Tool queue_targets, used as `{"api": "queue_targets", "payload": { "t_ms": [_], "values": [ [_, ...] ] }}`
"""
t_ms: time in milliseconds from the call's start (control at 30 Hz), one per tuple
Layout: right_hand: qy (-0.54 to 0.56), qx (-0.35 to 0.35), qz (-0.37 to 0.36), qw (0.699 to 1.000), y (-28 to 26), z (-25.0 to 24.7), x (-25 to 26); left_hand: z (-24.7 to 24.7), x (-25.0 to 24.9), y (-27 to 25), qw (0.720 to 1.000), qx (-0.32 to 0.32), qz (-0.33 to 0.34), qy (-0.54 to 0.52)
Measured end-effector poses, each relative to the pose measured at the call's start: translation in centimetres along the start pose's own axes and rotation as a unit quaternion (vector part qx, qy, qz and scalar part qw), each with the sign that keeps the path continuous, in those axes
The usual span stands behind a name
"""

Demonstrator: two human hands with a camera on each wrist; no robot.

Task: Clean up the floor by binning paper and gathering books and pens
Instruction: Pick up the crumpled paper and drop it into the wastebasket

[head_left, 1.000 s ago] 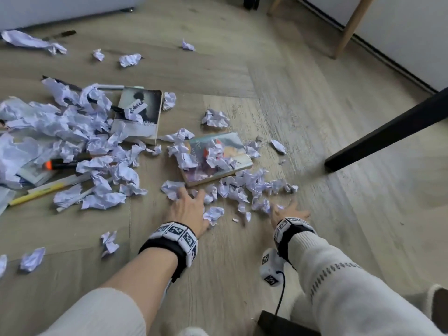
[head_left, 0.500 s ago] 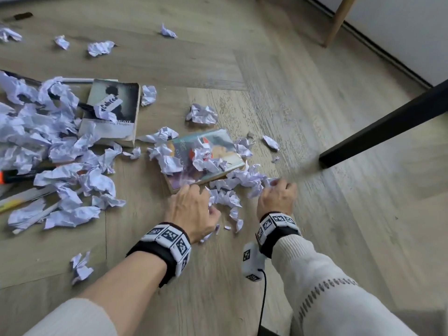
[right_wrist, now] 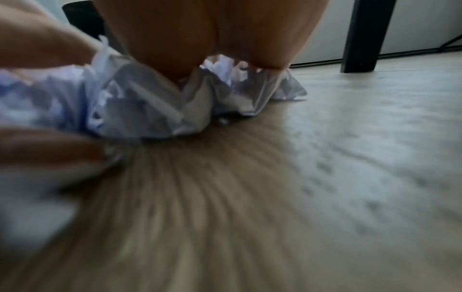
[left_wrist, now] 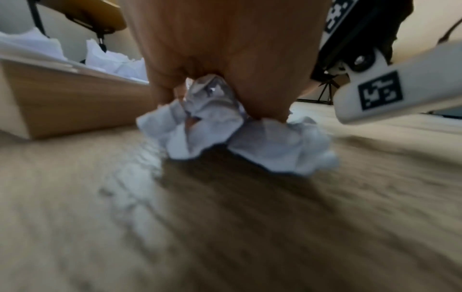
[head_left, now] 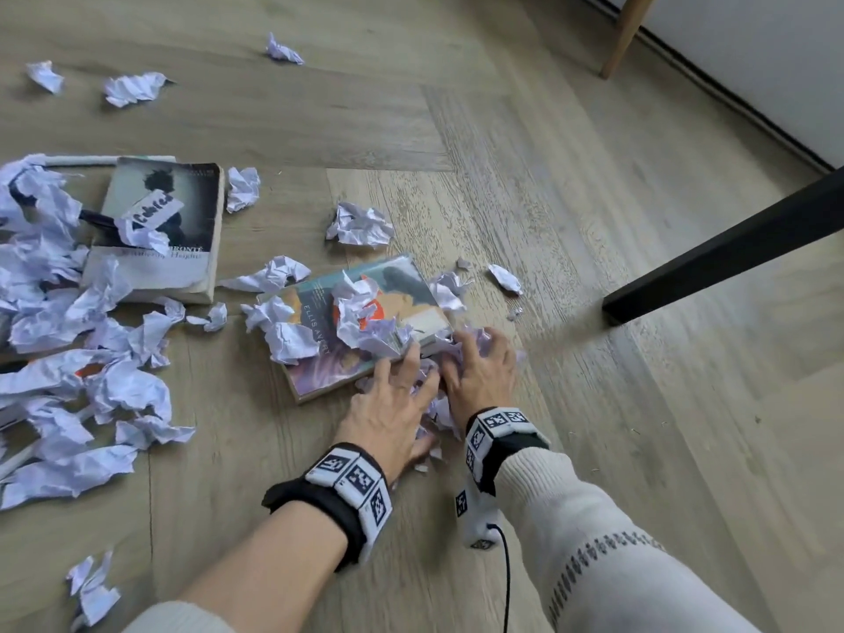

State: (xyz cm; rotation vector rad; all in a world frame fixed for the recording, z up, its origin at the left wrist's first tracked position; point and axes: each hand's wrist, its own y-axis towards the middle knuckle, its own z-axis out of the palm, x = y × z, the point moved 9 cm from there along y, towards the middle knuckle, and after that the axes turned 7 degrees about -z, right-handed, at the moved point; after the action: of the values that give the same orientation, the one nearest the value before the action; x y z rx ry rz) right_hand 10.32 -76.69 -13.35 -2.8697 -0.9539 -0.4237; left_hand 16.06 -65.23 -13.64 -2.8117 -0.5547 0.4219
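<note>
Grip: both hands are down on the floor (head_left: 548, 198) at lower centre of the head view, cupped toward each other around one bunch of crumpled paper (head_left: 434, 372). Left hand (head_left: 392, 413): fingers curled, tips pressing into the paper at the near corner of the colourful book (head_left: 365, 322). Right hand (head_left: 484, 372): fingers curled over the top of the same bunch, just beside the left hand.

Left wrist view: crumpled paper (left_wrist: 225, 126) sits under the palm and touches the floor; blurred.
Right wrist view: paper (right_wrist: 150, 102) bunched under the palm, fingers of the other hand at the left edge; blurred.

The colourful book lies flat at centre frame, several paper balls resting on its cover. A second, dark-covered book (head_left: 160, 226) lies flat at upper left, a torn scrap on top. A large heap of crumpled paper (head_left: 68, 335) fills the left edge, well apart from the hands. Loose balls (head_left: 361, 223) lie scattered above the books.

A black furniture leg (head_left: 730, 239) crosses the right side; a wooden leg (head_left: 628, 34) stands at the top.
</note>
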Motion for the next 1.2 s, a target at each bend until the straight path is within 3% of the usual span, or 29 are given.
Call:
{"api": "queue_targets", "payload": {
  "t_ms": [133,233,400,500,667,767,967,1100,1200],
  "values": [
    [-0.01,0.001,0.038,0.999,-1.2,0.1,1.0,-1.2,1.1,-0.3,0.999,-0.048,-0.017,-0.008],
    [-0.037,0.043,0.042,0.997,-2.2,0.7,2.2,-0.2,1.3,-0.9,1.0,-0.01,-0.018,0.004],
    [-0.032,0.104,0.069,0.992,-2.3,1.5,2.6,-0.9,3.1,-2.6,0.999,-0.005,-0.034,0.03],
    [0.01,0.136,0.102,0.985,-3.4,1.4,2.5,-0.9,4.2,-3.0,0.997,0.051,-0.057,0.033],
    [0.116,0.104,0.169,0.973,-6.4,-0.5,2.9,-5.2,4.7,-3.5,0.99,0.049,0.023,0.129],
    [0.126,0.081,0.148,0.978,-8.0,-2.7,4.5,-8.8,5.9,-4.7,0.988,0.049,0.028,0.143],
    [0.092,0.129,0.047,0.986,-11.6,-7.4,10.1,-11.6,5.6,-8.5,0.984,0.023,0.042,0.169],
    [0.214,0.175,0.09,0.957,-16.5,-9.9,11.7,-13.4,3.8,-11.6,0.988,0.011,0.067,0.137],
    [0.251,0.167,0.096,0.949,-19.4,-11.9,12.4,-15.5,2.1,-13.5,0.991,-0.02,0.073,0.113]
  ]
}}
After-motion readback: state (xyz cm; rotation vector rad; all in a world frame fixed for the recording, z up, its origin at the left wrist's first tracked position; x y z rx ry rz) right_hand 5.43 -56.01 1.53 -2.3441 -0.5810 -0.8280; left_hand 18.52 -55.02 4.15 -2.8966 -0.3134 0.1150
